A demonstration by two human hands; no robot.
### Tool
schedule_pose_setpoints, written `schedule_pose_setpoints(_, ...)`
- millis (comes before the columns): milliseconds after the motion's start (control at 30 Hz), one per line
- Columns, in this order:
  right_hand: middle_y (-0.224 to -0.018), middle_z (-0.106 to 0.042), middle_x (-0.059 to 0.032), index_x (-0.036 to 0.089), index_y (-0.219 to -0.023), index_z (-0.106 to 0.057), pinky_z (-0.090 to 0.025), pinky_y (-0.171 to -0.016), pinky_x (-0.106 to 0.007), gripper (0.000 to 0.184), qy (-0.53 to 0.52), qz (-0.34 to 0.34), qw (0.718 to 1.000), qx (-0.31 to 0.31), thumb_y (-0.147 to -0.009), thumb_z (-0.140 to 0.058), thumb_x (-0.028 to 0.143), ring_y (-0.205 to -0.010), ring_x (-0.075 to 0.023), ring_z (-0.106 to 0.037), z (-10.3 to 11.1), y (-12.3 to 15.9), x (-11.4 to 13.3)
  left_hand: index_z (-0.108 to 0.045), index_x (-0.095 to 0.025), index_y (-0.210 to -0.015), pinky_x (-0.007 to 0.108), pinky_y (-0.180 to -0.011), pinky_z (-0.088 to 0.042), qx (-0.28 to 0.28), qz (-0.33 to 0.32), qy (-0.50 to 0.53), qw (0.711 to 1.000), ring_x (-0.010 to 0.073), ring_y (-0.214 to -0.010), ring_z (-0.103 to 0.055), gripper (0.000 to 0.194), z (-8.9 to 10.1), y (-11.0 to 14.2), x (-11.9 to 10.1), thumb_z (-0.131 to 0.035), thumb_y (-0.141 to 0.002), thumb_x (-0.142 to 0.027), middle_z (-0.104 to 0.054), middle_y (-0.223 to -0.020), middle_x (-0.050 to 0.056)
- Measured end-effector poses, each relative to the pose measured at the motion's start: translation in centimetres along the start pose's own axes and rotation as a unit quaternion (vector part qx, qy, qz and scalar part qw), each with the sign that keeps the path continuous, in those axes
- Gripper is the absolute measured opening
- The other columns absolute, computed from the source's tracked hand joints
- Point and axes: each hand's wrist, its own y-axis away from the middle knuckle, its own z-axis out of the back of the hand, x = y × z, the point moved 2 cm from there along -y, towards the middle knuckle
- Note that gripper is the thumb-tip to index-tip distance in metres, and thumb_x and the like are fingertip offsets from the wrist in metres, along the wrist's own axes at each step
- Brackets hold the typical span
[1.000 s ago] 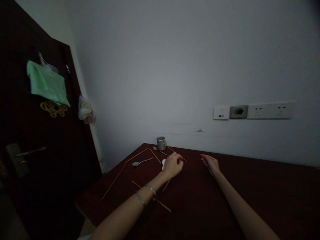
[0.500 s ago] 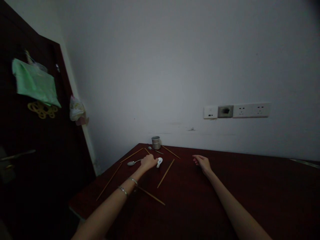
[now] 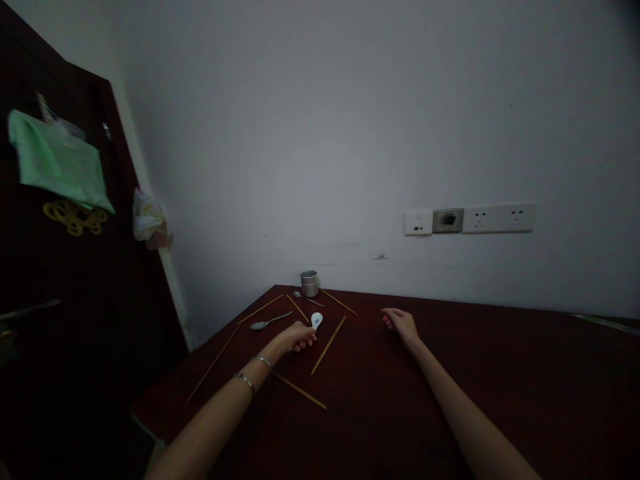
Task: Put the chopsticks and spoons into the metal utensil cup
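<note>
On the white spoon [image 3: 317,321], small blue marking.

I can read no words, brands or numbers on anything around me, my spoons and cup included.

A: Where's stuff on the table [image 3: 450,373]?

B: From my feed, cup [image 3: 309,285]'s at the back by the wall [image 3: 320,133], far spoon [image 3: 297,294] just in front, back chopstick [image 3: 339,302] right of the cup. Near spoon [image 3: 259,326]'s left of the short spoon [image 3: 317,320].
</note>
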Motion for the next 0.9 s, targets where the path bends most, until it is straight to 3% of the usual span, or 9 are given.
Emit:
schedule_pose_setpoints(167, -0.049, -0.058, -0.0023, 0.01, -0.068, -0.065, -0.035, -0.037, -0.019, 0.026, 0.001, -0.001, 1.0, 0.002, -0.056, -0.06, 0.033, -0.04, -0.0085, -0.047, -0.1, 0.0, -0.1, -0.053, -0.011, -0.06, 0.016, -0.036, -0.023, 0.012, -0.012, 0.03, 0.999, 0.0025, -0.034, -0.033, 0.017, -0.1, -1.0, 0.6, -0.047, -0.071, -0.022, -0.044, -0.048, -0.004)
schedule_pose_setpoints(367, -0.049, -0.058, -0.0023, 0.01, -0.068, -0.065, -0.035, -0.037, -0.019, 0.025, 0.006, 0.002, 1.0, 0.01, -0.057, -0.059, 0.031, -0.04, -0.0081, -0.047, -0.1, -0.1, -0.3, -0.057, -0.012, -0.06, 0.019, -0.038, -0.03, -0.029, -0.051, -0.134, 0.989, 0.0069, -0.039, -0.042, 0.014, 0.4, -0.8, 0.5, -0.049, -0.066, -0.021, -0.051, -0.051, 0.0)
schedule_pose_setpoints(567, -0.049, -0.057, -0.0018, 0.01, -0.068, -0.065, -0.034, -0.036, -0.019, 0.024, 0.015, 0.004, 1.0, 0.016, -0.058, -0.059, 0.03, -0.039, -0.008, -0.047, -0.1, -0.1, -0.3, -0.063, -0.012, -0.067, 0.019, -0.046, -0.035, -0.073, -0.136, -0.302, 0.941, 0.0141, -0.061, -0.057, 0.017, 0.7, -0.5, -0.2, -0.051, -0.065, -0.023, -0.063, -0.069, 0.006)
schedule_pose_setpoints(900, -0.048, -0.057, -0.0018, 0.01, -0.067, -0.064, -0.034, -0.036, -0.019, 0.021, 0.024, 0.002, 0.999, 0.021, -0.059, -0.059, 0.029, -0.039, -0.0082, -0.047, -0.2, 0.1, 0.1, -0.066, -0.017, -0.08, 0.024, -0.057, -0.042, -0.041, -0.13, -0.383, 0.914, 0.0193, -0.075, -0.06, 0.03, 1.2, -0.4, -0.1, -0.046, -0.072, -0.038, -0.065, -0.087, 0.008)
